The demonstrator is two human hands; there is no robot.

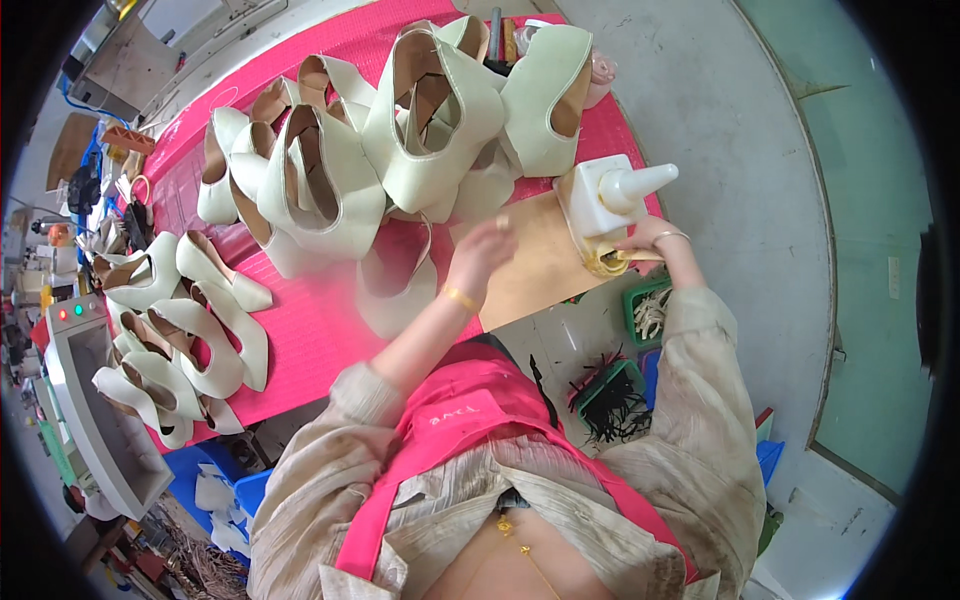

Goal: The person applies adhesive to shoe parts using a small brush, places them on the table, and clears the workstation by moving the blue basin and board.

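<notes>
My right hand (652, 236) is at the right edge of the table, its fingers closed around a pale flat stick (636, 256). The stick's end dips into a small yellow-smeared pot (604, 259). Just behind the pot is a white squeeze bottle (600, 195) with a cone nozzle, tipped to the right. My left hand (484, 256), smeared by motion, is over the left edge of a tan board (545, 262); whether its fingers hold anything is unclear. Beside it a blurred white shoe upper (397, 290) with a thin strap lies on the pink table cover (300, 350).
White shoe uppers (430, 130) are heaped across the far table. More uppers (200, 330) lie at the left. Tool handles (495, 35) stand behind the heap. Green baskets (608, 395) and blue bins (205, 480) sit below the table. A grey machine (105, 410) borders the left side.
</notes>
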